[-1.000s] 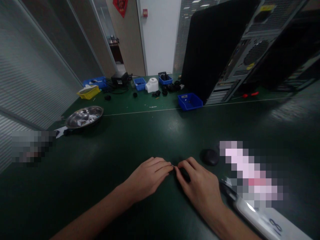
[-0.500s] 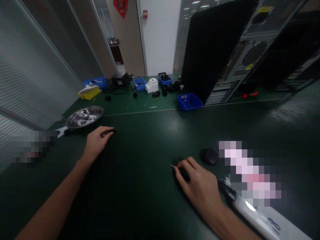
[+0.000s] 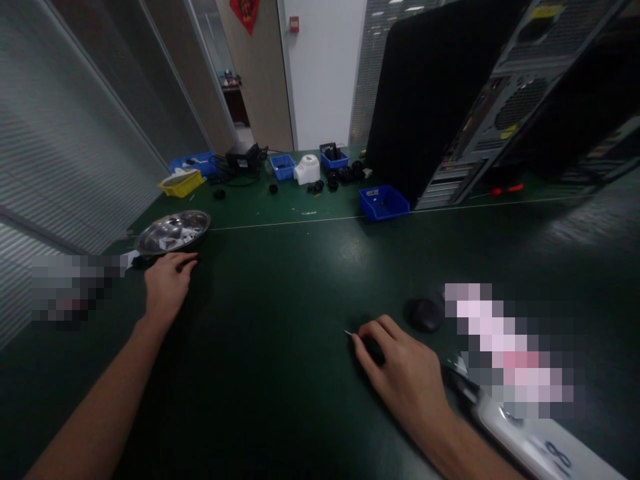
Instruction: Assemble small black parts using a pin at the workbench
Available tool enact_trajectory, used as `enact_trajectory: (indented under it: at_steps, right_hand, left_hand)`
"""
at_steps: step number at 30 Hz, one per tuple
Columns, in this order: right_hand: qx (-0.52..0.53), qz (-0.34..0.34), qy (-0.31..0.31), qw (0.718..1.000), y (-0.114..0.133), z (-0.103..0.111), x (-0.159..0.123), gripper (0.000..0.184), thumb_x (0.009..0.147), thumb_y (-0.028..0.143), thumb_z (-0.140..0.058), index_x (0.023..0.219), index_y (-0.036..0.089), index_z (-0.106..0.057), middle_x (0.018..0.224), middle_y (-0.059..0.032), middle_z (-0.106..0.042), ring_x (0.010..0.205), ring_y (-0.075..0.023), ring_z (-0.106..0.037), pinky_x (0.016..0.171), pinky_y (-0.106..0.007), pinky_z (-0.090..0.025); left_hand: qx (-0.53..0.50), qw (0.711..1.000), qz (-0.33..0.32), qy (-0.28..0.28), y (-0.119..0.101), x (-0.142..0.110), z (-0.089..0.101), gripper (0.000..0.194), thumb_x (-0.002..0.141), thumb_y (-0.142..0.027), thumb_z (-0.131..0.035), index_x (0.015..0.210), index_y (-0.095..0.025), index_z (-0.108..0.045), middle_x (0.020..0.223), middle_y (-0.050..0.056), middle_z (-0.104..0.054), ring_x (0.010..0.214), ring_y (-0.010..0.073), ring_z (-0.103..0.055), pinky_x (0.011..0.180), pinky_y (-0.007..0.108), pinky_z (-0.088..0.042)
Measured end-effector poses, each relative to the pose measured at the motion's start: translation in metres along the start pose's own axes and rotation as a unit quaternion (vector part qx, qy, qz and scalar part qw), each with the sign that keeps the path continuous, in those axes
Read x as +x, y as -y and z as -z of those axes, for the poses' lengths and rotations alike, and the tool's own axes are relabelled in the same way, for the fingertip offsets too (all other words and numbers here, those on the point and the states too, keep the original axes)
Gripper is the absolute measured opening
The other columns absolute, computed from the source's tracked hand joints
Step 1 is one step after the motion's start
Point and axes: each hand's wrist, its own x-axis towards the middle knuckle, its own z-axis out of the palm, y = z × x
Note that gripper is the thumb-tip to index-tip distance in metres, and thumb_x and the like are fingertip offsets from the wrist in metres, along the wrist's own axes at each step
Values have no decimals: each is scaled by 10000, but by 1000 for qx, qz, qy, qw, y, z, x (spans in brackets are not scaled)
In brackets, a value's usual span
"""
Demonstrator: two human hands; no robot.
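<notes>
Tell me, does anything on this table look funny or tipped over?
Yes: the big computer case at the back leans to one side instead of standing straight. Small black parts lie loose on the mat beside the blue bins.

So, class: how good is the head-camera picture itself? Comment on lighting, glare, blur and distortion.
Head view: dim overall, the green table dark, with a soft glare patch near the blue bin. Wide-angle distortion tilts the computer case. Pixelated blocks hide areas at left and right. The left hand and right hand look slightly soft.
</notes>
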Motion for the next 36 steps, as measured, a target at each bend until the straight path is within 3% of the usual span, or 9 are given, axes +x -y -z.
enact_trajectory:
  at_steps: [7,22,31,36]
  right_hand:
    - [-6,-1,-1,1000,0,-1,0,252,1042,389,-463,938,249,-645,951,-19,-666,778,-172,-662,632,-283,-423]
    - [2,-6,5,1000,-1,-1,0,236,1038,396,-483,944,254,-647,960,-9,-656,792,-174,-663,641,-297,-429]
    - [3,0,-2,1000,-2,-2,0,238,1037,395,-485,942,250,-649,953,-12,-663,776,-168,-656,631,-285,-415]
    - [4,-4,0,1000,-2,-2,0,219,1035,377,-494,941,251,-646,958,-7,-662,795,-166,-663,646,-284,-414]
  left_hand:
    - [91,993,-40,56,-4,0,1,411,981,-311,-406,1215,-159,-707,1162,152,-663,1073,320,-597,958,443,-479]
    - [110,992,-28,56,-8,1,3,383,983,-310,-399,1150,-122,-688,1178,166,-672,1115,325,-605,982,456,-479]
    - [31,998,39,32,0,5,4,298,940,-349,-524,1027,-154,-732,1124,91,-738,1060,280,-673,1018,415,-476]
    - [14,995,94,38,5,3,0,339,913,-423,-569,1023,-156,-747,1053,93,-759,934,267,-699,928,392,-505]
